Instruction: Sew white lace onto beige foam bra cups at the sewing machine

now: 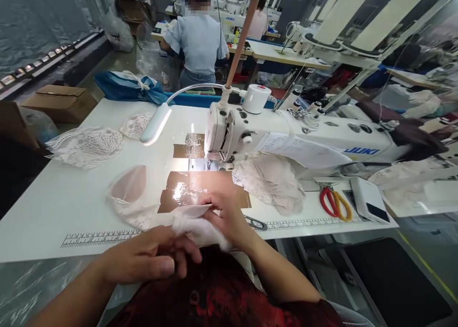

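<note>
White cloth (203,229) pinched in the right fingers (214,199) over the bench (71,189), left fingers (191,249) half-curled beside it, grip unclear; soft folds could slip or bunch if the pinch slackens, or catch on the black tool (264,226) right of the pinching fingers.

At upper left, wrinkled grey-blue sheeting (39,22) above a long dark ledge (77,61). Below, plain grey floor (434,236), marked at far right with a yellow line (425,263). In front, a broad white surface (43,210), brightest under a small lit lamp (155,125) on a bendable metal neck. Farther back, another long surface (286,54); at left, a cardboard box (59,100) on the floor.
</note>
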Motion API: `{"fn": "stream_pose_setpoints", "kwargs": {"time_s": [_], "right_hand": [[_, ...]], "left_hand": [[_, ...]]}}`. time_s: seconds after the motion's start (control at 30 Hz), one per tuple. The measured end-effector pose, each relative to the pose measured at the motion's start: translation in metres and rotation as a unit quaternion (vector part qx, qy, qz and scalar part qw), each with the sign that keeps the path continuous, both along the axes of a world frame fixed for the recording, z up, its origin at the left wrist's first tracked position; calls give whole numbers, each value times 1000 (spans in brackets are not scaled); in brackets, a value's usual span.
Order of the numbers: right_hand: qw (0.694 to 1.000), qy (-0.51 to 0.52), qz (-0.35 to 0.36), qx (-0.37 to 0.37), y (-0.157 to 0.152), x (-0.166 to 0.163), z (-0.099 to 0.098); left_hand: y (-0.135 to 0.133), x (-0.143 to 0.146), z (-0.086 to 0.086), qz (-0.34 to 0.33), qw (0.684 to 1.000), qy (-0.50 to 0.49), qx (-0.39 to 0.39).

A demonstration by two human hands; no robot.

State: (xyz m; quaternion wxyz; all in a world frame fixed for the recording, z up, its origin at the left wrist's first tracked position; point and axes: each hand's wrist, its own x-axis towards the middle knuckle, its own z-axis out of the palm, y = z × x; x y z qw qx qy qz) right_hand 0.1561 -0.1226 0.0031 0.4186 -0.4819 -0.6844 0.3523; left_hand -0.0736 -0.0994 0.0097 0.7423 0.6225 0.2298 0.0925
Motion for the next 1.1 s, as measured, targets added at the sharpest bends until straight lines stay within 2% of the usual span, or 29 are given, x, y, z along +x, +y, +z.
{"fn": "stream_pose_setpoints", "kwargs": {"time_s": [0.07,0.13,0.23,0.3,0.4,0.47,0.53,0.6,0.7,0.8,0.9,1.0,1.03,1.1], "right_hand": [[978,114,100,-143,-1,1,-7],[937,219,138,-237,-6,1,-14],[892,304,129,-310,-13,2,-21],[880,316,136,-327,-13,0,-21],[892,315,114,-304,-10,-7,-19],[913,308,47,-264,-7,-12,-19],[930,291,-33,-222,-5,-13,-21],[944,259,-69,-191,-4,-11,-24],[963,207,-29,-172,-4,-3,-26],[967,177,23,-180,-3,1,-25],[974,137,38,-175,-2,-1,-24],[977,109,39,-180,-1,-5,-23],[976,106,40,-187,-1,-7,-22],[974,107,42,-196,-1,-8,-21]], "left_hand": [[-5,4,9,1,1000,2,-1],[-3,8,13,24,996,56,71],[8,11,10,70,964,159,199],[16,12,5,89,962,141,218],[23,17,-1,62,989,30,133],[24,20,-4,56,996,-12,65],[22,23,-8,98,994,-8,45],[19,23,-13,155,986,5,61],[15,22,-19,217,973,7,82],[12,20,-23,257,962,0,89],[11,18,-24,245,958,15,147],[14,15,-16,217,933,35,285],[17,14,-12,190,926,37,323],[24,11,-4,95,929,36,355]]}}
